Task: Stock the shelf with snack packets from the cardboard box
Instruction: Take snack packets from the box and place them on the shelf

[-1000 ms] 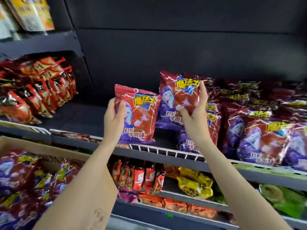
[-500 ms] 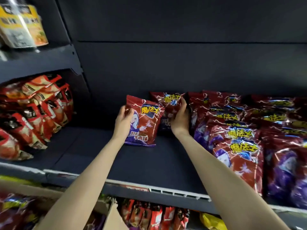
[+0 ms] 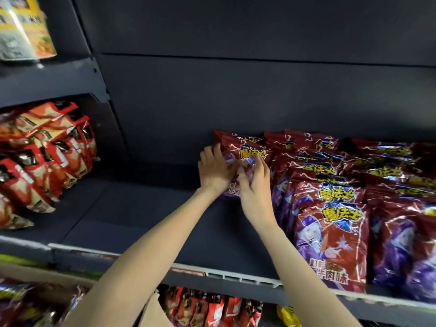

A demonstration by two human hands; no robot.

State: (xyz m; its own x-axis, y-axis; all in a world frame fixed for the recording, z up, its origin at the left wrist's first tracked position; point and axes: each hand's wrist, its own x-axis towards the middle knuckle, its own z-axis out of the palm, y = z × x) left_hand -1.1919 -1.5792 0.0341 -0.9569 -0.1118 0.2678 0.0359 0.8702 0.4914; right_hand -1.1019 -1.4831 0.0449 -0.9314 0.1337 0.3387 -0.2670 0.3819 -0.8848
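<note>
We have brought our left hand (image 3: 213, 169) and right hand (image 3: 254, 179) together at frame centre, pressing both red packets (image 3: 238, 147) upright against the shelf's back, where before we held them apart.

Yellow characters 魔法士 head the front red snack packet (image 3: 330, 246), with 牛肉味 printed near its bottom edge.

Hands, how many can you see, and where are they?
2. The left hand and the right hand are both at the back of the shelf, side by side on the same red snack packet.
</note>
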